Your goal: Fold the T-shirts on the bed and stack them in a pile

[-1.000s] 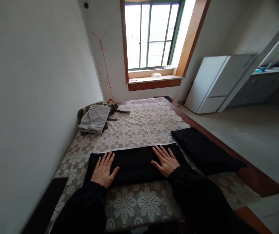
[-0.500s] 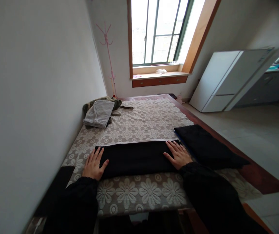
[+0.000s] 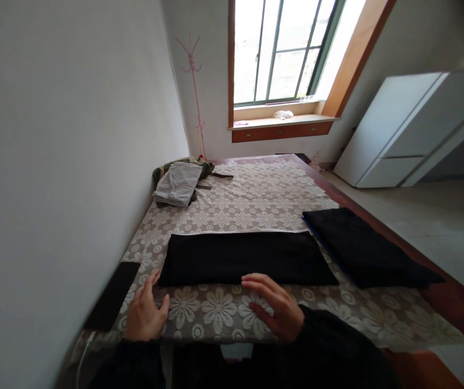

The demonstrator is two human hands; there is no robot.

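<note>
A folded black cloth (image 3: 248, 258), probably a garment, lies flat as a long strip near the table's front, with a thin white edge along its far side. My left hand (image 3: 146, 310) is at its near left corner, fingers apart and holding nothing; whether the fingertips touch the cloth I cannot tell. By the near edge, right of the middle, my right hand (image 3: 274, 305) hovers with thumb and fingers spread and nothing in it. Off to the right sits a second folded black cloth (image 3: 367, 248) with a bit of blue along its left edge.
Under everything is a flower-patterned tablecloth (image 3: 219, 310) on a reddish table. A grey folded cloth (image 3: 178, 183) rests on a camouflage item at the back left. A dark flat object (image 3: 112, 297) lies by the left wall. Beyond stand a pink coat rack (image 3: 196, 92) and a white fridge (image 3: 394, 129).
Both hands have come off the top of the black cloth and drawn back toward me; the right one also moved left. The view has shifted slightly.
</note>
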